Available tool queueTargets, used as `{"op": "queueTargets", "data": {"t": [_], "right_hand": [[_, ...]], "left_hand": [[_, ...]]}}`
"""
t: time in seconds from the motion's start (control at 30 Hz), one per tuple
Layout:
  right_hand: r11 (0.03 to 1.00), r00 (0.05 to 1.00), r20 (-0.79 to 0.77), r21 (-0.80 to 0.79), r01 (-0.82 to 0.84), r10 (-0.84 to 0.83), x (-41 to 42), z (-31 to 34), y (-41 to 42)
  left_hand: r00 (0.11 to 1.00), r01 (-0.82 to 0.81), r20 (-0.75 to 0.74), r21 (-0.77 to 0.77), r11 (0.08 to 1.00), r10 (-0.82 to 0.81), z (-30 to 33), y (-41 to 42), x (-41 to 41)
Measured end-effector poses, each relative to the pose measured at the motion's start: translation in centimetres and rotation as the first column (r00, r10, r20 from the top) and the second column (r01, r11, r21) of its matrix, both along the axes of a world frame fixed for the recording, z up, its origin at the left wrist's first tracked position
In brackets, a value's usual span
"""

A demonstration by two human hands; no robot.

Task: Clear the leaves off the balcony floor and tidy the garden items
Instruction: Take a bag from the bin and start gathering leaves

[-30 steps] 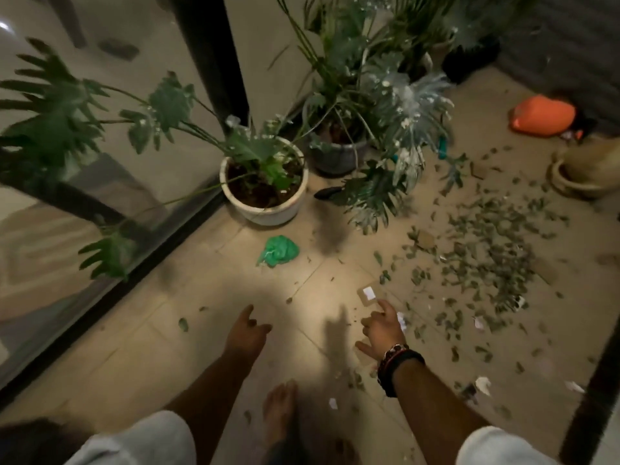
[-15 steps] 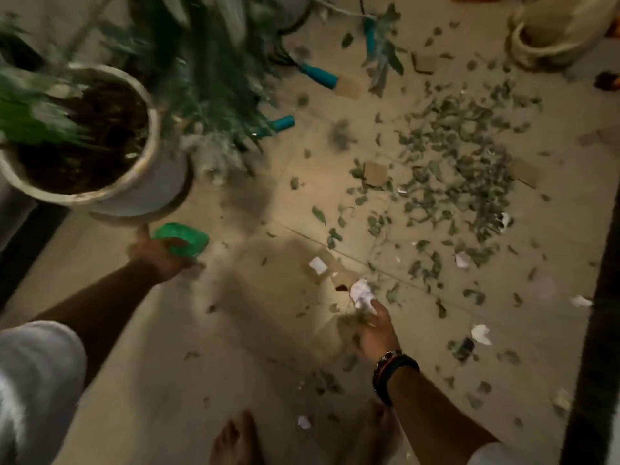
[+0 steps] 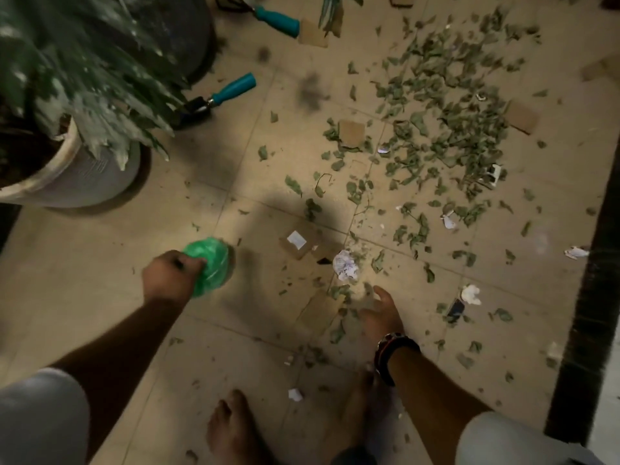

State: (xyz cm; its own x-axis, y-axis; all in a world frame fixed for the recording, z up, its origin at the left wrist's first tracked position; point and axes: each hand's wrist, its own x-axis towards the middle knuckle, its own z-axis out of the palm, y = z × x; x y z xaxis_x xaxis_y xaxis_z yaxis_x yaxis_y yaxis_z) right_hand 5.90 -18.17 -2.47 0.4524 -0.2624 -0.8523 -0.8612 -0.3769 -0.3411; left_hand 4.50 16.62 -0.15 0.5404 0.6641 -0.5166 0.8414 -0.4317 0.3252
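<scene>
My left hand point(image 3: 171, 278) has now closed around the green bag point(image 3: 209, 265) and lifted it; my right hand point(image 3: 379, 312), fingers loosely spread, reaches the leaves point(image 3: 446, 129). Bagging can start.

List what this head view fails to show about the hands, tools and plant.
1. Left hand: its fingers are curled into the green bag, which hides them.
2. Right hand: motion blur; fingers look loose, any leaves held cannot be told.
3. Near trowel: blade hidden under plant leaves.
4. Far tool: only the handle shows; the top edge cuts off the rest.
5. White pot: cut off by the left edge.
</scene>
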Motion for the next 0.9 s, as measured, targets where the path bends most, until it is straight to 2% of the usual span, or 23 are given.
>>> {"op": "queueTargets", "data": {"t": [0.07, 0.1, 0.17, 0.2, 0.37, 0.4, 0.47, 0.53, 0.6, 0.67, 0.73, 0.8, 0.9], "right_hand": [[0.981, 0.984, 0.064, -0.11, -0.157, 0.164, 1.0, -0.3, 0.6], [0.942, 0.952, 0.084, -0.19, -0.276, 0.295, 1.6, -0.9, 1.0], [0.794, 0.816, 0.099, -0.32, -0.516, 0.57, 3.0, -2.9, 1.9], [0.732, 0.75, 0.108, -0.347, -0.586, 0.652, 3.6, -3.8, 2.4], [0.495, 0.518, 0.058, -0.399, -0.772, 0.854, 5.0, -7.3, 3.2], [0.487, 0.511, 0.042, -0.378, -0.787, 0.859, 4.9, -7.8, 2.8], [0.524, 0.547, 0.037, -0.345, -0.779, 0.836, 3.9, -8.1, 1.7], [0.619, 0.634, 0.092, -0.364, -0.696, 0.768, 2.9, -7.1, -0.5], [0.744, 0.752, 0.181, -0.405, -0.531, 0.634, 2.0, -5.5, -3.8], [0.808, 0.855, 0.207, -0.487, -0.332, 0.476, 1.7, -4.2, -8.2], [0.819, 0.936, 0.17, -0.548, -0.17, 0.308, 1.9, -3.7, -12.6], [0.822, 0.979, 0.113, -0.563, -0.079, 0.171, 2.2, -4.0, -16.7], [0.798, 0.983, -0.029, -0.579, -0.165, 0.181, 3.0, -4.4, -20.3]], "left_hand": [[0.999, 0.001, 0.032, -0.058, 0.998, 0.001, -0.1, -2.7, 0.1], [0.999, 0.014, 0.047, -0.089, 0.996, -0.01, -0.4, -4.2, 0.1], [0.998, 0.015, 0.063, -0.158, 0.987, -0.005, -1.2, -7.0, 0.3], [0.999, 0.003, 0.038, -0.179, 0.984, 0.004, -1.9, -7.9, 0.4], [0.981, 0.069, -0.161, -0.227, 0.971, -0.107, -5.4, -9.3, 0.5], [0.976, 0.078, -0.18, -0.222, 0.972, -0.119, -5.7, -9.3, 0.7], [0.953, 0.134, -0.249, -0.169, 0.977, -0.174, -6.1, -8.7, 0.7], [0.934, 0.175, -0.293, -0.121, 0.977, -0.204, -6.3, -8.4, 0.7], [0.945, 0.181, -0.253, -0.125, 0.976, -0.208, -5.9, -8.5, 0.7], [0.958, 0.208, -0.178, -0.109, 0.972, -0.225, -5.2, -9.3, 1.1], [0.961, 0.254, -0.097, -0.07, 0.965, -0.26, -4.4, -10.0, 1.8], [0.951, 0.308, -0.016, -0.047, 0.95, -0.309, -4.0, -11.0, 3.1], [0.95, 0.307, 0.094, -0.087, 0.948, -0.299, -3.6, -13.1, 5.2]]}}
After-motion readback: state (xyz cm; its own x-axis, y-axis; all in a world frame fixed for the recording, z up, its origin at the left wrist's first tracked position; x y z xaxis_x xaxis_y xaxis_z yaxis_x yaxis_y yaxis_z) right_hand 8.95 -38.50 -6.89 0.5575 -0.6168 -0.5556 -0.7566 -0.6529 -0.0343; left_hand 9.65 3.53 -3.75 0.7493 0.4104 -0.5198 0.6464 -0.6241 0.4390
